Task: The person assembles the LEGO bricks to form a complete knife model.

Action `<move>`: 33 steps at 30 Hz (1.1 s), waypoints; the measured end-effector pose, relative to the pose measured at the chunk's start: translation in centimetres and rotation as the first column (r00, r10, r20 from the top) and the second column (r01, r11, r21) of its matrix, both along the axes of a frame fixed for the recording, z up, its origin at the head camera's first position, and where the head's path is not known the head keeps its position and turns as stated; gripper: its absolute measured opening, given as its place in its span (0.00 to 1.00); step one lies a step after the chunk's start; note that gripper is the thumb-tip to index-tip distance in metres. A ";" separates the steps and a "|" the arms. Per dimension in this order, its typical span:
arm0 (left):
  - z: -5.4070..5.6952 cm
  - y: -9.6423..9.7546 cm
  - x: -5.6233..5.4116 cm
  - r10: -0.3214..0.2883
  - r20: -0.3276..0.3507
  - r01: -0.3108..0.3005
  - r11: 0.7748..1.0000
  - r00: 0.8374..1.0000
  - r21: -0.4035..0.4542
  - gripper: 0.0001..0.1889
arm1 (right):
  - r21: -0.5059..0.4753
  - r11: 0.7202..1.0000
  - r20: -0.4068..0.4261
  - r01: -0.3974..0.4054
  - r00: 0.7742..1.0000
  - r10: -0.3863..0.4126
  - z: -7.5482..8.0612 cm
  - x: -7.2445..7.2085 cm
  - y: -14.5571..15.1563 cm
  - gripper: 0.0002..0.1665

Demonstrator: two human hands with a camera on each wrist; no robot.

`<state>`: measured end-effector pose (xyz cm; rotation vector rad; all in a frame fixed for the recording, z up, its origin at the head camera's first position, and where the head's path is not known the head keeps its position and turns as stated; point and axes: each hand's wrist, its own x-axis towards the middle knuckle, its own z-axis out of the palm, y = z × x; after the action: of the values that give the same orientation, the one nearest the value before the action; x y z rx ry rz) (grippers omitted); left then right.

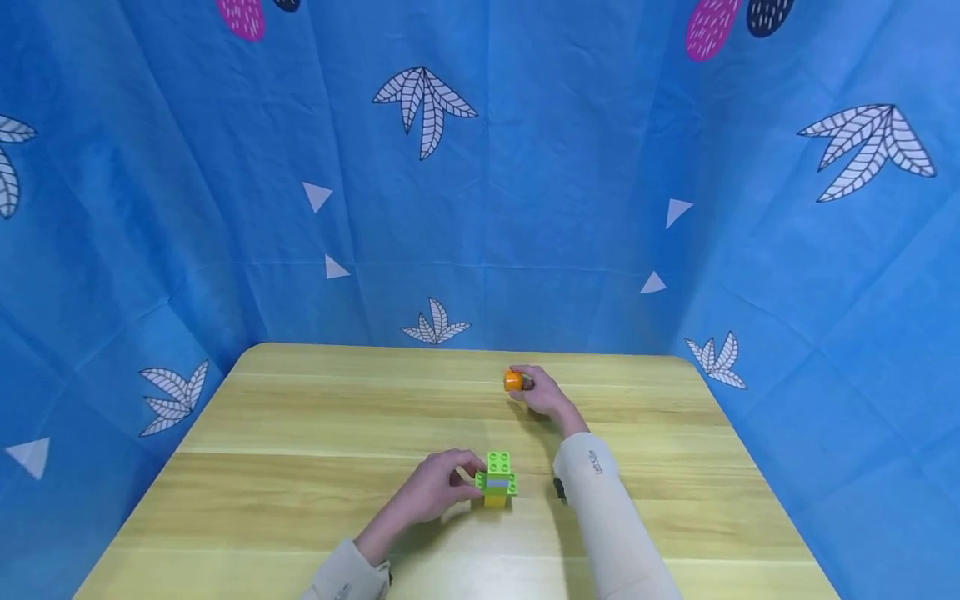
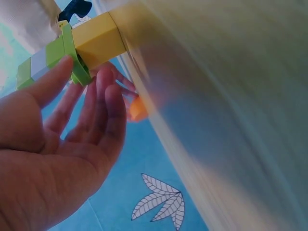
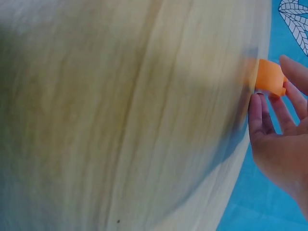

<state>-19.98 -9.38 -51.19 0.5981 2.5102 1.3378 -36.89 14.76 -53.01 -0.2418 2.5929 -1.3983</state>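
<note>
A stack of toy building blocks (image 1: 497, 481), with green, pale blue-grey and yellow parts, stands upright on the table in front of me. My left hand (image 1: 438, 485) pinches its left side at a flat green block (image 2: 72, 54), thumb on the near side and fingers behind. The yellow block (image 2: 99, 38) forms the bottom of the stack. Farther back, my right hand (image 1: 542, 392) has thumb and fingers around a small orange toy block (image 1: 513, 381) with a rounded side. In the right wrist view the orange block (image 3: 269, 77) rests at the table surface, partly covered by the fingertips.
The wooden table (image 1: 337, 417) has rounded far corners. A blue patterned curtain (image 1: 480, 208) hangs behind it and along both sides. A small dark object (image 1: 559, 488) shows beside the right sleeve.
</note>
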 end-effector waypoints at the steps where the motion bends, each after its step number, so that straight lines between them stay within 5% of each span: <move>1: 0.0 0.0 0.0 0.000 -0.001 0.000 1.000 1.000 0.002 0.15 | 0.006 1.000 -0.006 0.002 1.000 -0.002 0.0 0.0 0.0 0.33; 9: -0.2 -0.3 -0.1 -0.005 -0.001 0.005 1.000 1.000 -0.015 0.15 | 0.076 0.996 -0.035 0.044 0.999 -0.042 0.1 0.8 -0.2 0.19; 17: -0.2 -0.1 -0.2 -0.018 0.001 0.018 1.000 1.000 0.000 0.15 | 0.177 0.982 -0.096 0.061 0.994 -0.045 0.5 1.5 -0.3 0.18; 33: 0.2 0.0 0.1 -0.013 -0.020 0.012 1.000 1.000 -0.025 0.14 | 0.117 0.993 -0.107 0.003 0.994 0.010 1.6 2.3 -0.2 0.18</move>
<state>-19.93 -9.37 -50.98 0.6241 2.5305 1.3007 -34.62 14.58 -51.42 -0.3122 2.7484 -1.2594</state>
